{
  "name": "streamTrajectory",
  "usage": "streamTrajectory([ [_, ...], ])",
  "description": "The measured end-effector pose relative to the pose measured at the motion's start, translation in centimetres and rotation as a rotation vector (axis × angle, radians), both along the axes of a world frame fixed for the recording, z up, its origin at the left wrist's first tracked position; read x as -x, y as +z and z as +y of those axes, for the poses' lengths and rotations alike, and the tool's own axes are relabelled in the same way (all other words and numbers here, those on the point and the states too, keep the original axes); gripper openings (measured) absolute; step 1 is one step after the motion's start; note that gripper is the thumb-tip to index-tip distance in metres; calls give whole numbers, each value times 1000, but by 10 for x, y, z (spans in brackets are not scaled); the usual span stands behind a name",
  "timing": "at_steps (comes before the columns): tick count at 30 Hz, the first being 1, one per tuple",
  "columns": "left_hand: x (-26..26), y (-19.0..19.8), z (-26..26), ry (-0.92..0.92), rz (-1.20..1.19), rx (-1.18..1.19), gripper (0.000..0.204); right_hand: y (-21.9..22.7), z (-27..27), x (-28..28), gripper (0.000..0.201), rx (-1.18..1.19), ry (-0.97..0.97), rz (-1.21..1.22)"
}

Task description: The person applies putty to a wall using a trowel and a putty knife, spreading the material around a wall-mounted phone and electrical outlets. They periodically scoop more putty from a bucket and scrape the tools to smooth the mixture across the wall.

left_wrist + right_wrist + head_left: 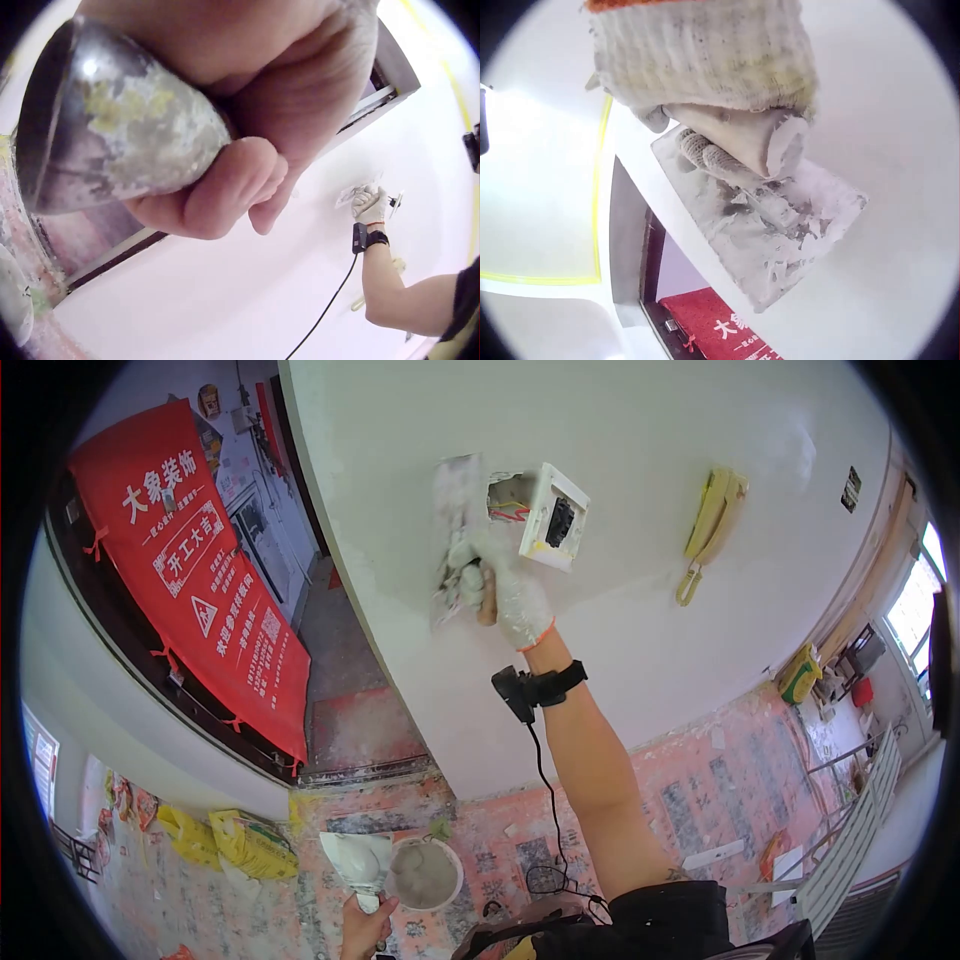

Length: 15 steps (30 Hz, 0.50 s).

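The gloved right hand grips the handle of a flat plastering trowel, whose blade lies along the white wall just left of an opened wall box. A white switch plate hangs out at the box's right side, with coloured wires behind it. In the right wrist view, white paste covers the back of the trowel, and the glove's fingers wrap its handle. Low in the head view, the bare left hand holds a putty knife with a wide, paste-smeared blade.
A bucket of grey paste stands on the stained floor beside the putty knife. A yellow intercom handset hangs on the wall to the right. At the left are a doorway and a red banner; yellow sacks lie below. A metal ladder is at the right.
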<state>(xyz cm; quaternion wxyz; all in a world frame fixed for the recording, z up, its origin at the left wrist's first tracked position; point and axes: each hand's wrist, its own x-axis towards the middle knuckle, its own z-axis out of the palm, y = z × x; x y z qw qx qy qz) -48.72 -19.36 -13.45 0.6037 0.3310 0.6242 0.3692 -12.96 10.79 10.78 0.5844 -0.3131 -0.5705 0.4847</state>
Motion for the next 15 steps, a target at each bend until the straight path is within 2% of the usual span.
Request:
streamTrajectory([
  [2, -2, -3, 0, 4, 4, 3, 22, 4, 1, 1, 32, 9, -165, 137],
  [6, -4, -4, -5, 31, -35, 14, 21, -11, 27, 23, 33, -112, -56, 51],
  [8, -6, -4, -6, 36, -30, 10, 21, -42, 72, 54, 31, -607, -288, -267],
  [10, -7, -2, -6, 39, -20, 3, 20, -36, 64, 84, 32, -497, -115, -193],
  [11, -10, -1, -4, 27, -6, -14, 20, -37, 63, 99, 32, -497, -114, -194],
  [13, -20, 4, -2, 15, 6, -31, 20, -41, 58, 117, 26, -235, 37, -307],
  [14, -26, 8, 0, 10, -6, -42, 22, -43, 49, 114, 26, -237, 40, -310],
  [15, -30, 12, 2, 5, -17, -52, 23, -47, 37, 109, 29, -393, -46, -595],
])
